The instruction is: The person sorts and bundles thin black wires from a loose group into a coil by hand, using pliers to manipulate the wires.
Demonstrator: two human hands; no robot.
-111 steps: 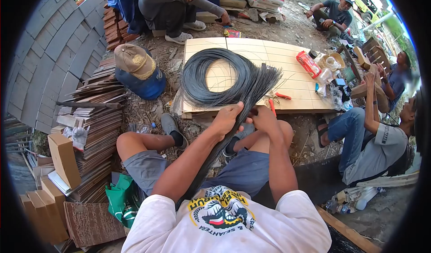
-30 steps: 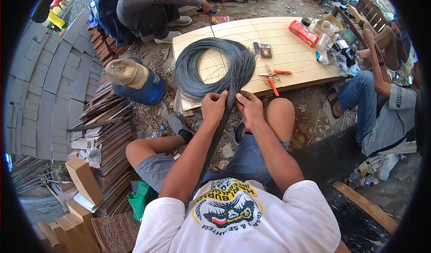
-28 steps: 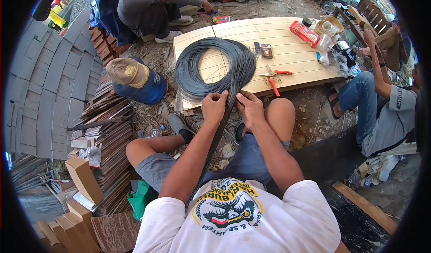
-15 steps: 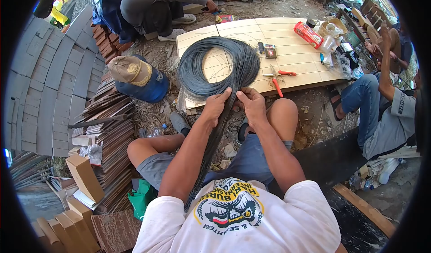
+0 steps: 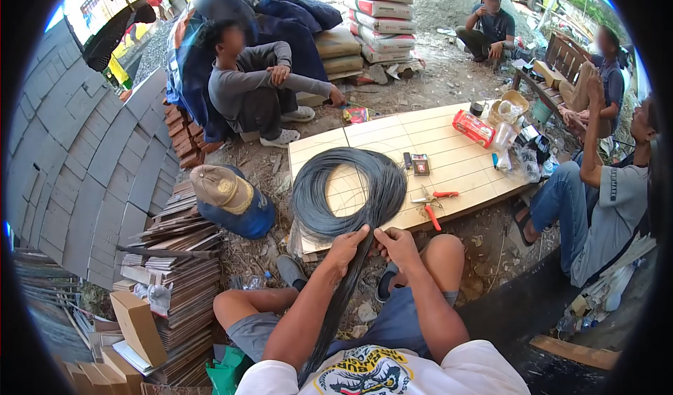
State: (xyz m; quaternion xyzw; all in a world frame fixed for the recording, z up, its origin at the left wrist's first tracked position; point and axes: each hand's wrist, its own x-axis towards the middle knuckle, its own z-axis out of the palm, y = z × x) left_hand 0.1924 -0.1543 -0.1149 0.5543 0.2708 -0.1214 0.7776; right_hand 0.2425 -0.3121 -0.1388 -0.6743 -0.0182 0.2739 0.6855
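left grip (image 5: 348, 246): clenched on wire bundle (image 5: 335, 311) | right grip (image 5: 399, 244): pinching wire bundle, just beside left grip | pliers (image 5: 430, 206): on desk (image 5: 456, 160), ahead-right of right grip

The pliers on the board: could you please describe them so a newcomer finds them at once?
Find the pale wooden board on the ground. Near its front edge, right of the coil of dark wire, lie the pliers, alone in having red handles.
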